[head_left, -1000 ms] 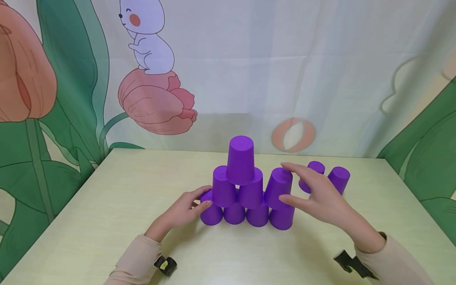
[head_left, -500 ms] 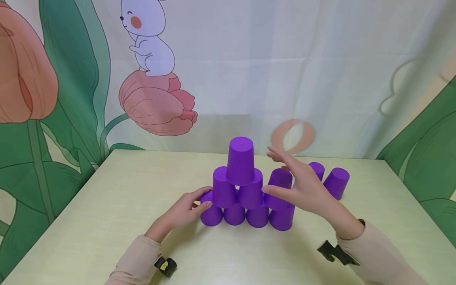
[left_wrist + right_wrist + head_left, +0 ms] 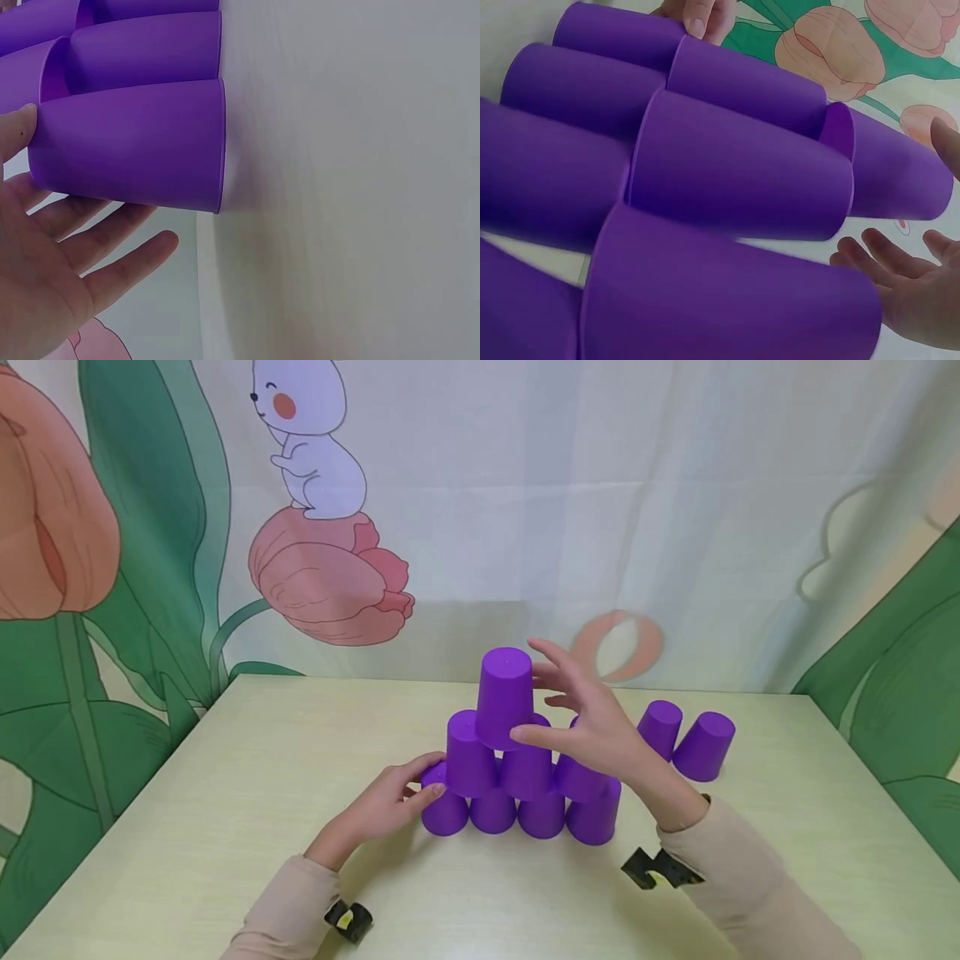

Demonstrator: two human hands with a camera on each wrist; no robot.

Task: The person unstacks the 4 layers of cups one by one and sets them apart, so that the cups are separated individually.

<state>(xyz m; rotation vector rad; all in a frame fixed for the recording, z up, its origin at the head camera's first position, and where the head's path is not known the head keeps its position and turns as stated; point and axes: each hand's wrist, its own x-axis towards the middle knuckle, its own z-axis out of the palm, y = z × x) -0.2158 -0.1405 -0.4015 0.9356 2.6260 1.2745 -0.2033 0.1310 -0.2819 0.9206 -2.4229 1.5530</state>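
Upside-down purple cups stand in a stepped stack on the table. My left hand (image 3: 390,797) holds the leftmost bottom cup (image 3: 131,150) between thumb and fingers, near its closed end. On the second row, one cup (image 3: 471,756) stands left and another (image 3: 525,774) in the middle; a third (image 3: 581,777), at the right, is partly behind my right hand (image 3: 588,718). The top cup (image 3: 504,693) rests across the left and middle ones. My right hand is spread beside that top cup, thumb in front and fingers behind, with a gap visible in the right wrist view.
Two more purple cups, one (image 3: 662,727) and another (image 3: 705,747), stand upside down on the table at the right. The pale table (image 3: 300,727) ends at a printed curtain (image 3: 465,527) behind the stack.
My right hand has left the right-hand second-row cup and moved left and up to the top cup. The left hand and the stacked cups have stayed in place.
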